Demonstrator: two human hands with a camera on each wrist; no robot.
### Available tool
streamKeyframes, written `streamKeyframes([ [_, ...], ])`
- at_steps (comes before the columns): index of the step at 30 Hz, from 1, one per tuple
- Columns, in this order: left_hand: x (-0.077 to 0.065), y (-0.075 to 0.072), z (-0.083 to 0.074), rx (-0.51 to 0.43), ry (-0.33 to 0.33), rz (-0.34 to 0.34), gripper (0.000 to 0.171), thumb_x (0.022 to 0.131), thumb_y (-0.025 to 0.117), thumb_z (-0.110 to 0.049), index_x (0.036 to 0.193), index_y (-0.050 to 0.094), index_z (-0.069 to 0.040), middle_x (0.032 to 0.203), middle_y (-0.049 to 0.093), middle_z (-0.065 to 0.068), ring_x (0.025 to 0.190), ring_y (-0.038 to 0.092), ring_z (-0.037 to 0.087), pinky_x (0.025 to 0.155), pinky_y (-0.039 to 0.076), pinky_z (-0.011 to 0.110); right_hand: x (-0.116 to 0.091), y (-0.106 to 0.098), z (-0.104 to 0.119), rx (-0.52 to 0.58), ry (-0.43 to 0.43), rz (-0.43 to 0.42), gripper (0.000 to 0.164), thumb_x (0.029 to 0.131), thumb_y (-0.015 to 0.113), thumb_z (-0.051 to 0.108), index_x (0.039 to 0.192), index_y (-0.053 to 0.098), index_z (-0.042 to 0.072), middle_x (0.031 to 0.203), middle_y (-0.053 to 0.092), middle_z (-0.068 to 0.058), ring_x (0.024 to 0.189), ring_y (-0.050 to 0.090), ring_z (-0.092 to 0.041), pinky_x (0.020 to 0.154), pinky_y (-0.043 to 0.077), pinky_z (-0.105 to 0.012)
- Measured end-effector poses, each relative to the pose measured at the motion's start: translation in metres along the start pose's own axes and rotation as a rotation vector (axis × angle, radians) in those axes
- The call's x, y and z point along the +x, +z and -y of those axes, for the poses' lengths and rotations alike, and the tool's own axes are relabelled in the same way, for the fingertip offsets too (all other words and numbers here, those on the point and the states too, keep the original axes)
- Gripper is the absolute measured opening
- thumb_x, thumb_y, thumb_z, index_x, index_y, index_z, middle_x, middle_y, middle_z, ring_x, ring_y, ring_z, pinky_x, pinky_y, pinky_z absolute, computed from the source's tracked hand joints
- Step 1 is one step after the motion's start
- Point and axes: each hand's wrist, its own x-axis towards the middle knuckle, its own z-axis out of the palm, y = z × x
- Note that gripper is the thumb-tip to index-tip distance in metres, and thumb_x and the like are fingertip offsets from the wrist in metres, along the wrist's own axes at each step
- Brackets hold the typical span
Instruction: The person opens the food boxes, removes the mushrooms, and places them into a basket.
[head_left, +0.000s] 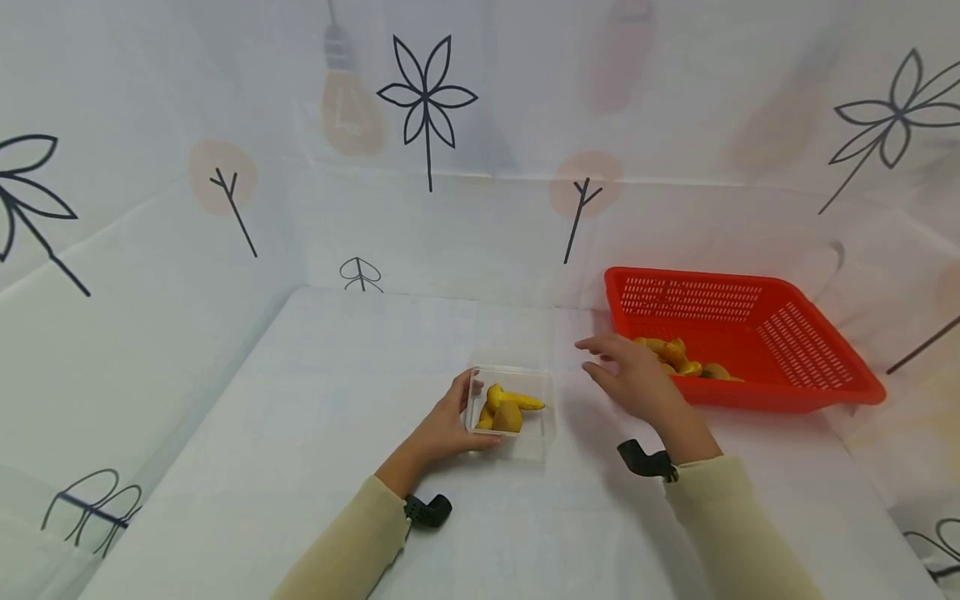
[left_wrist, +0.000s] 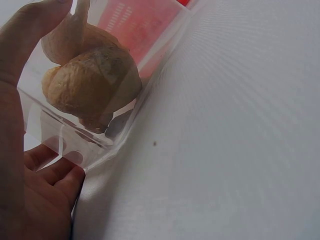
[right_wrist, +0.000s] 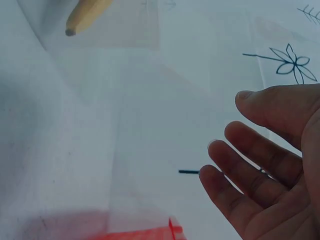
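Note:
A small clear plastic box (head_left: 513,370) stands on the white surface, its rim facing up. Inside lie several yellow-brown, mushroom-like pieces (head_left: 507,417), one with a long stem pointing right. My left hand (head_left: 438,429) grips the box at its left side, thumb along the near side and fingers behind; the left wrist view shows the pieces (left_wrist: 92,80) through the clear wall. To the right of the box, my right hand (head_left: 633,379) hovers beside the red basket's near left corner, fingers apart and loosely bent, holding nothing. More yellow pieces (head_left: 675,354) lie in the basket, partly hidden by this hand.
The red perforated basket (head_left: 817,342) stands at the back right, near the wall. White patterned sheeting (head_left: 487,225) rises behind and on both sides. The white tabletop (head_left: 322,383) stretches left and in front of the box.

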Motion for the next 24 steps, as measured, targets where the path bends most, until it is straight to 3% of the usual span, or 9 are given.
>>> streamKeyframes([
  [24,0.001,-0.001,0.0,0.018,-0.011,0.002,0.113,0.067,0.085,-0.051,0.152,0.016,-0.023,0.149,0.041,0.008,0.141,0.039,0.026,0.117,0.033,0.045,0.003,0.029,0.029,-0.032,-0.234,0.033,0.034,0.089,0.07,0.02,0.122,0.065,0.018,0.123,0.066,-0.005,0.111,0.063,-0.028,0.091,0.056,-0.048],
])
